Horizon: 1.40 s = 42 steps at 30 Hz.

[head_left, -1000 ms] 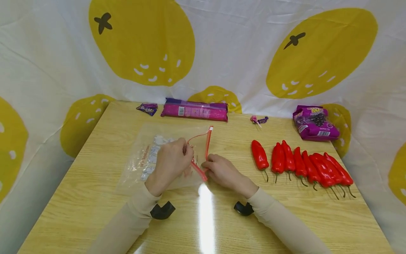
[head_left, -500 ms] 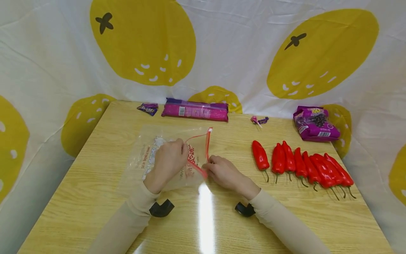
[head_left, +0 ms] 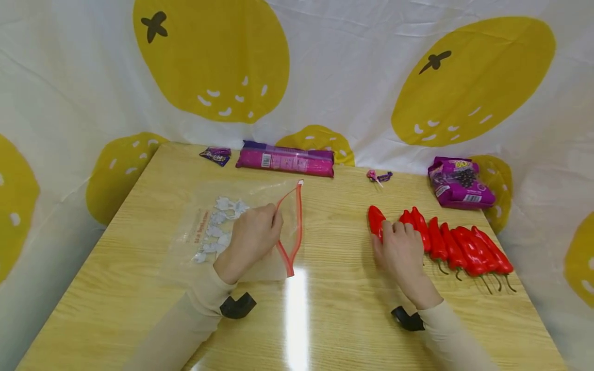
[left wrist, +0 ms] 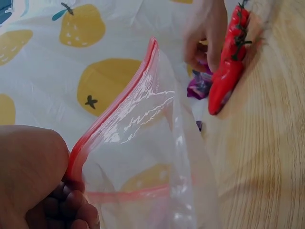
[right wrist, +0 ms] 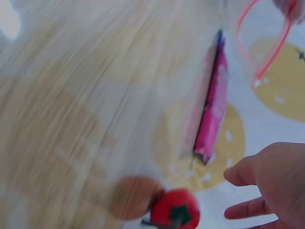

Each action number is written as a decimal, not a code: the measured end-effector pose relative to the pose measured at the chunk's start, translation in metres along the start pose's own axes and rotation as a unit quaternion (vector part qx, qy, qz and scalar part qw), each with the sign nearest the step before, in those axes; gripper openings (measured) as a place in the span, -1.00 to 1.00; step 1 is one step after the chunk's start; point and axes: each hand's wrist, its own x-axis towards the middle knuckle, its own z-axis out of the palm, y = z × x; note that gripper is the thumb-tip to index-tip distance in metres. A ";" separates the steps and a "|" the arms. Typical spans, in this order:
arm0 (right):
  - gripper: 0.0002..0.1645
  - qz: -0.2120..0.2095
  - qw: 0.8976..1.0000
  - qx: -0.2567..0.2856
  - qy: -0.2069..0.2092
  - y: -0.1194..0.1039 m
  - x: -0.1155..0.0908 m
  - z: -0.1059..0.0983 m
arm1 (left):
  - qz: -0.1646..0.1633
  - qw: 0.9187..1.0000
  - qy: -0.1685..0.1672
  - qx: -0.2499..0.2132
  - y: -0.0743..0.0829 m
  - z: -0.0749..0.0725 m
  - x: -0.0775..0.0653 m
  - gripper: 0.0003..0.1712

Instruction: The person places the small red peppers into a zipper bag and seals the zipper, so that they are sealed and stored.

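Observation:
My left hand [head_left: 252, 234] pinches the red zip edge of a clear zip bag [head_left: 183, 252], whose mouth gapes toward the right. Inside or printed on the bag are pale grey-white shapes; I cannot tell which. The left wrist view shows thumb and fingers on the red zip strip [left wrist: 112, 112]. Over the leftmost red pepper [head_left: 375, 219] is my right hand [head_left: 403, 252], its palm covering the pepper's lower part. In the right wrist view the fingers are spread apart beside that pepper [right wrist: 174, 208], not closed round it. Several more red peppers [head_left: 457, 252] lie in a row to the right.
Along the back of the wooden table [head_left: 339, 319] lie a long pink-purple packet [head_left: 285, 161], a small purple wrapper [head_left: 216, 155] and a lollipop [head_left: 373, 175]. A purple bag [head_left: 459, 183] sits at the back right. A patterned cloth [head_left: 334, 67] hangs behind.
My right hand has let go of the bag's zip edge and moved right to the leftmost pepper. The bag's mouth has spread wider. My left hand keeps its grip.

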 end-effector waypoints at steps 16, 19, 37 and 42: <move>-0.60 0.037 0.998 0.006 -0.057 0.010 -0.012 0.008 | 0.035 0.999 -0.005 0.007 0.004 0.007 -0.002 -0.65; -0.63 0.053 0.991 0.110 -0.056 0.006 -0.007 -0.001 | 0.036 0.999 -0.014 0.007 0.005 0.009 -0.003 -0.66; -0.60 -0.069 0.910 0.392 -0.118 -0.111 0.050 -0.005 | 0.024 0.998 -0.048 -0.016 0.013 0.008 -0.007 -0.75; -0.67 -0.110 0.933 0.330 -0.097 -0.131 0.059 0.010 | 0.063 0.998 -0.020 -0.003 0.014 0.009 -0.006 -0.71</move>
